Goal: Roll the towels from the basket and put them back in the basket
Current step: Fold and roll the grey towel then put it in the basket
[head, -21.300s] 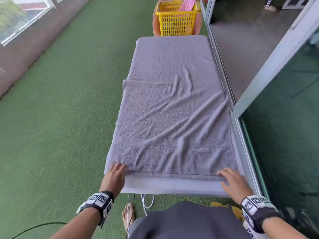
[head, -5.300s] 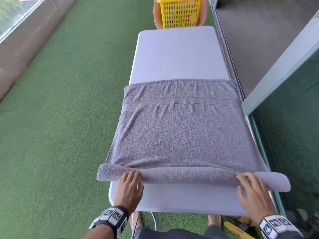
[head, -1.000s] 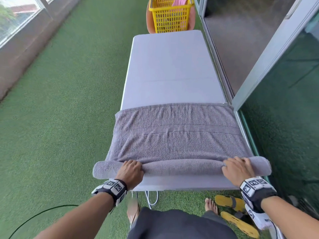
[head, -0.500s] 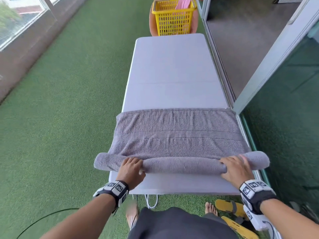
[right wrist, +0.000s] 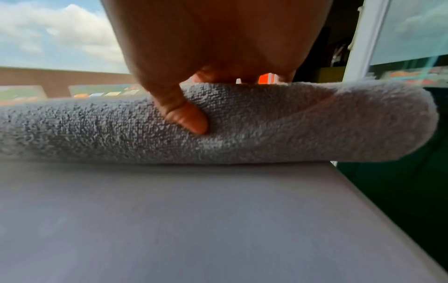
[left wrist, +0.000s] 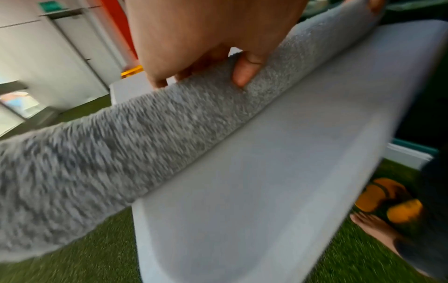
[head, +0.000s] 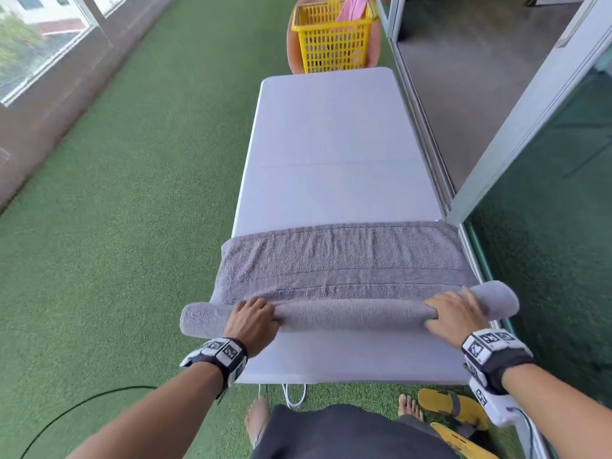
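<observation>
A grey towel (head: pixel 344 260) lies across the white table (head: pixel 331 144), its near part wound into a long roll (head: pixel 351 314) whose ends overhang both table sides. My left hand (head: pixel 253 318) grips the roll near its left end, fingers over the top and thumb (left wrist: pixel 244 72) pressed into the near side. My right hand (head: pixel 455 313) grips the roll (right wrist: pixel 242 124) near its right end the same way, thumb (right wrist: pixel 191 120) dug into the cloth. The yellow basket (head: pixel 332 41) stands beyond the table's far end with a pink towel (head: pixel 356 6) hanging in it.
Green turf (head: pixel 132 193) covers the floor to the left. A glass door frame (head: pixel 516 127) runs close along the table's right side. Yellow sandals (head: pixel 453 409) and my bare feet are under the near edge, beside a white cable (head: pixel 293 395).
The roll has moved farther up the table and grown thicker, leaving a shorter flat stretch of towel. Both hands travelled with it, now gripping rather than lying on it.
</observation>
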The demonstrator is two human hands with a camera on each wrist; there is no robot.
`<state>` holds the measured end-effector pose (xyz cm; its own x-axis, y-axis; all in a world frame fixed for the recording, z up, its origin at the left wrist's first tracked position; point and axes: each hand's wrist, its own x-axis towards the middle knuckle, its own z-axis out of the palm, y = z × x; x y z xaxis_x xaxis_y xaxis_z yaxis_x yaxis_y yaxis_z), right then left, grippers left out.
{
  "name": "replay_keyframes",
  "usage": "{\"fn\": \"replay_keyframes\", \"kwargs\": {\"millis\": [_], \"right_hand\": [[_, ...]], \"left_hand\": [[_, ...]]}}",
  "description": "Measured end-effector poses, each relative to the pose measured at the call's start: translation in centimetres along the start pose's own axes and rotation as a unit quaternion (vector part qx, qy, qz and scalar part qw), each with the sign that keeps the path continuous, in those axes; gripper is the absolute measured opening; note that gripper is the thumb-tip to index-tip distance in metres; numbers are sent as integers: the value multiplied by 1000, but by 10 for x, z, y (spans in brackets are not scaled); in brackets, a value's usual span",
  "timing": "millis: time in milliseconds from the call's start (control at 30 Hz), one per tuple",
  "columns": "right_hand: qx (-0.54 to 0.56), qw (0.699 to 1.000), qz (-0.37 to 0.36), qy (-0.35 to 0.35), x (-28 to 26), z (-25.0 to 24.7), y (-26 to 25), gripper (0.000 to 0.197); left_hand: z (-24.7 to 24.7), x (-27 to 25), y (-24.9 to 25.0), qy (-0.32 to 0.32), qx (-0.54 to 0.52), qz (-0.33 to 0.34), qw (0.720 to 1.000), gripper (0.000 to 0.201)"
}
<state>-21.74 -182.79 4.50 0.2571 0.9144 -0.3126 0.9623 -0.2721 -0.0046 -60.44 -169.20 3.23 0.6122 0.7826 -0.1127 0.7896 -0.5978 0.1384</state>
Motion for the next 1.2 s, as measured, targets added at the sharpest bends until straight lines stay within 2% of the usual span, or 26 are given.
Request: {"fn": "replay_keyframes", "kwargs": {"millis": [67,100,233,267,333,367,400,467,533,567,633,667,800,833,933,1000,1100,1133,1200], "right_hand": [[23,999,24,12,14,-8,-1,50],[33,999,26,14,18,-6,-2,53],[14,999,-4,-45,2,11,0,74],[1,999,-5,-48,-1,12,0,73],[-3,999,-2,-46,2,7,2,55],[-3,999,-2,-45,9,1,2,45],[-4,999,-2,-45,18,-6,1,38],[17,1000,5,-19,34,-18,2,37],[53,998,16,10,41,-20,4,48],[62,998,12,-4,39,-19,5,57],[32,998,-6,-51,31,-12,4,70],[7,998,-13,-61,25,-10,3,70],[-17,995,-44,-89,24,-14,1,50],[-12,995,-47,-91,30,-18,2,46],[25,998,-19,-51,44,-26,3,52],[56,998,-12,-16,45,-21,2,58],[40,998,-36,-40,32,-3,1,79],[30,998,-41,-37,29,1,1,78],[-9,998,-37,-54,29,0,-2,63]], "left_hand": [[0,14,-4,16,-45,-50,998,52],[1,17,-5,2,-62,-69,996,54],[10,7,-9,-51,-15,-19,998,68],[12,5,-9,-54,2,-9,998,61],[10,5,-7,-34,13,-3,999,32],[6,10,-7,-24,13,-5,1000,27],[1,15,-7,-17,13,-7,1000,33],[-2,28,-10,-6,-1,-40,999,51],[0,32,-14,-2,-43,-90,995,58],[2,30,-15,-18,-48,-91,995,63],[8,20,-19,-35,-13,-55,998,74],[11,15,-21,-36,2,-39,999,73],[11,14,-27,12,20,-17,1000,33],[6,19,-27,13,24,-20,999,31],[-2,38,-30,10,14,-40,999,52],[-2,44,-31,14,0,-51,999,57],[3,37,-32,4,18,25,1000,69],[5,35,-33,-2,23,40,999,69],[7,37,-33,-7,27,40,999,55]]}}
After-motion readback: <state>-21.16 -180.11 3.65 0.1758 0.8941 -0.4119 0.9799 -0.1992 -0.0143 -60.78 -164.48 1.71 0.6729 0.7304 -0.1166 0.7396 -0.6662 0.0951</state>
